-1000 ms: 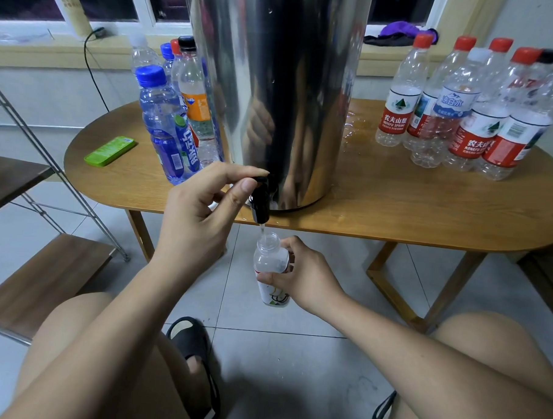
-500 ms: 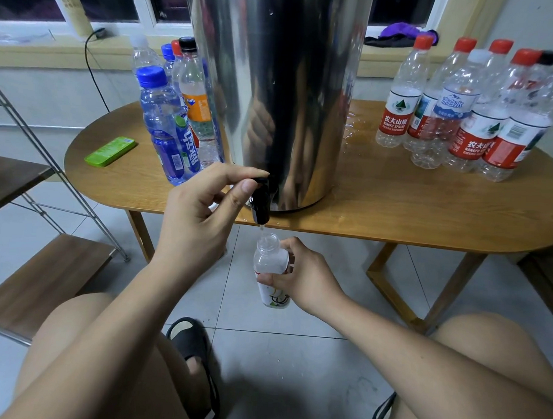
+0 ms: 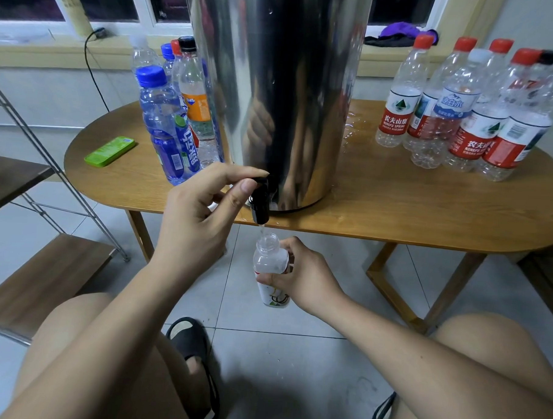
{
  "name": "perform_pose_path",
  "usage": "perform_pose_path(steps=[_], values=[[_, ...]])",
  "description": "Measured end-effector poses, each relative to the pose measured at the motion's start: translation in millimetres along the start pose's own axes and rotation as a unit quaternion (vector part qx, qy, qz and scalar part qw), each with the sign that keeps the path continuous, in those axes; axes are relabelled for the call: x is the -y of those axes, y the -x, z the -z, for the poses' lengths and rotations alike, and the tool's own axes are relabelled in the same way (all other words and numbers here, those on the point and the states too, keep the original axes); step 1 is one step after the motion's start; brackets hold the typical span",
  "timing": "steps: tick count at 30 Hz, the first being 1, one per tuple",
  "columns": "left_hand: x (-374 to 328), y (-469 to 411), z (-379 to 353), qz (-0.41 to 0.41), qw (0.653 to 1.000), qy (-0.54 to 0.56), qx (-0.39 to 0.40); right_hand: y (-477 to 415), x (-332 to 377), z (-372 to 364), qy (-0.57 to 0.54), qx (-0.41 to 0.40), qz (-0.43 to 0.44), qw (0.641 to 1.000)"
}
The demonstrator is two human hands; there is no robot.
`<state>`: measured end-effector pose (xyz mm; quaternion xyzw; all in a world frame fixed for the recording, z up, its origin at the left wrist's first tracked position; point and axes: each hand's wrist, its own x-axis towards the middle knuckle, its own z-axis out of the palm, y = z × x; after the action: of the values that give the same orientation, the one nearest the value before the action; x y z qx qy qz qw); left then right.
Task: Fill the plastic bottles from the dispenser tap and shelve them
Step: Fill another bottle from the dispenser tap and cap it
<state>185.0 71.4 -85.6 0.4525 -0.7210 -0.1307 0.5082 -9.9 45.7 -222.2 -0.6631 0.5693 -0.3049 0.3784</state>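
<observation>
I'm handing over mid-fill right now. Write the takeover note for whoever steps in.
Left hand: fingers pinch the tap lever on the steel dispenser; a thin stream falls.
Right hand: grips the small bottle, uncapped, mouth under the spout.
Done: this fill is underway; level unclear.
Left: finish, cap, shelve on the rack. The red-capped bottles on the table look empty.
</observation>
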Motion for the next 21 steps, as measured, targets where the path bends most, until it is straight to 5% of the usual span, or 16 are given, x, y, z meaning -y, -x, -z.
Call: perform_pose_path(steps=[21], values=[[0.2,-0.6,1.0,-0.007,1.0,-0.004,0.001,1.0,-0.5,0.0,0.006,-0.001,0.002,1.0]])
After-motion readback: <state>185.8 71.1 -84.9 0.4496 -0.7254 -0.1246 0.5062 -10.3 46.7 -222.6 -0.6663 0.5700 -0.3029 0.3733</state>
